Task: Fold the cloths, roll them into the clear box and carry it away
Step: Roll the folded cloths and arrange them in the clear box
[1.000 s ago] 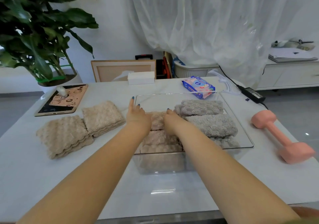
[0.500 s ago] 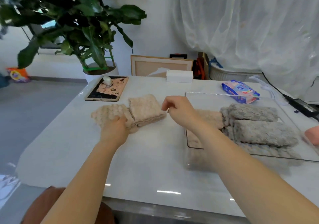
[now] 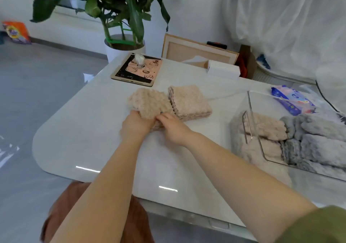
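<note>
Now that the clear box (image 3: 249,102) has been left, the beige cloth (image 3: 149,102) is pinched by curled fingers of the left hand (image 3: 134,127) and right hand (image 3: 173,129). Rolling is judged next.

A white, glossy table (image 3: 89,130) fills the middle of the frame. At centre two folded beige cloths lie touching: the left cloth (image 3: 149,100) and the right cloth (image 3: 189,100). Above them sits a tablet (image 3: 137,70), with a white box (image 3: 223,71) at upper centre. The clear box (image 3: 250,111) stands at the right edge, and a wipes packet (image 3: 292,100) lies behind it.
</note>
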Motion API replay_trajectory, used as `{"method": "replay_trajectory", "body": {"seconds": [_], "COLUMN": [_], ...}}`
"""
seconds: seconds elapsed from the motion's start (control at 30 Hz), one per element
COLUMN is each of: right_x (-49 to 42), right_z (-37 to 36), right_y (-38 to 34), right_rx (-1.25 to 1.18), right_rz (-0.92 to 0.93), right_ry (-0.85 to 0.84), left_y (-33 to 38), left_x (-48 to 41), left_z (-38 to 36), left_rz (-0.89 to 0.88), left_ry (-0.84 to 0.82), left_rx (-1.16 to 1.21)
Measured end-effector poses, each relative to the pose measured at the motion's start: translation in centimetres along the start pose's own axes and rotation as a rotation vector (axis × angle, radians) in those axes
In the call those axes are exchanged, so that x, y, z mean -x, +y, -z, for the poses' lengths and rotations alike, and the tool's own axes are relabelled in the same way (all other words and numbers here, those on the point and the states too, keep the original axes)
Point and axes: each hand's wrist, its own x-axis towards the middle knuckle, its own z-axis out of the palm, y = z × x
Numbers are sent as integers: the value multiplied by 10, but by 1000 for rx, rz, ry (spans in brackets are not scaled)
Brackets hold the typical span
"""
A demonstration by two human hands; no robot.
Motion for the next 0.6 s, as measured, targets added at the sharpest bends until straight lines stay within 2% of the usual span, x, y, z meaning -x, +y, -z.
{"method": "replay_trajectory", "body": {"seconds": [0.07, 0.13, 0.27, 0.33, 0.4, 0.5, 0.53, 0.6], "right_x": [-3, -2, 14, 26, 40, 66, 74, 91], "right_z": [1, 11, 39, 56, 70, 81, 80, 72], "right_y": [1, -4, -9, -5, 2, 16, 19, 23], "right_rx": [-13, -83, -407, -448, -530, -895, -997, -1165], "right_rz": [-34, -62, -95, -82, -75, -25, -16, -56], "right_ry": [32, 73, 413, 515, 444, 187, 106, 21], "left_y": [4, 8, 12, 17, 21, 17, 16, 21], "left_x": [6, 11, 20, 29, 40, 53, 56, 66], "left_z": [-6, -7, 6, 23, 39, 52, 50, 42], "left_rz": [-83, -196, -245, -283, -417, -552, -535, -380], "left_ry": [107, 181, 155, 83, -93, -377, -415, -446], "left_rx": [-91, -47, 377, 498, 566, 653, 744, 978]}}
